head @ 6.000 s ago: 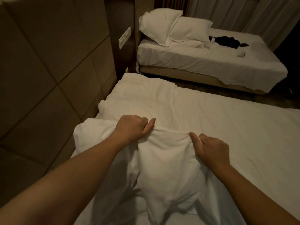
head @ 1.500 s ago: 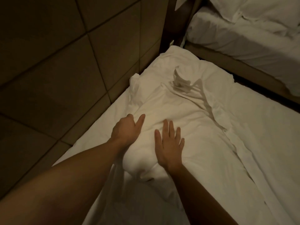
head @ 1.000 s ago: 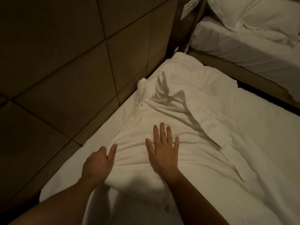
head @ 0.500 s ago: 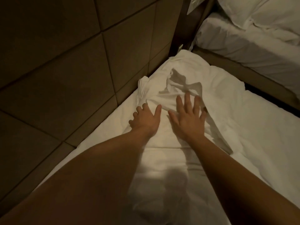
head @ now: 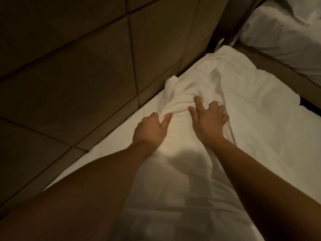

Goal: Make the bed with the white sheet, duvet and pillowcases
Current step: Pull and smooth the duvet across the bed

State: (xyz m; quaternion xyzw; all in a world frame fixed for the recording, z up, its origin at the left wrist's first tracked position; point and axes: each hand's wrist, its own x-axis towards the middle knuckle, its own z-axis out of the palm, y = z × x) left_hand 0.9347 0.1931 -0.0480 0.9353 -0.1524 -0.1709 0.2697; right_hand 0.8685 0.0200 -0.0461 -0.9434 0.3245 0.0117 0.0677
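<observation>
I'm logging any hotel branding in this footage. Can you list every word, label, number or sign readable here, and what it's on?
None: no readable text shows in this view.
The white pillowcase, gripped by the left hand and the right hand, shows no tag or print.
The padded wall panels are unmarked.
The second bed shows only plain white linen.

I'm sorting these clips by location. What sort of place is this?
Most likely a hotel twin room. A padded panel wall runs along the head of the bed, and a second bed with matching white bedding stands close beside it, across a narrow gap.
</observation>
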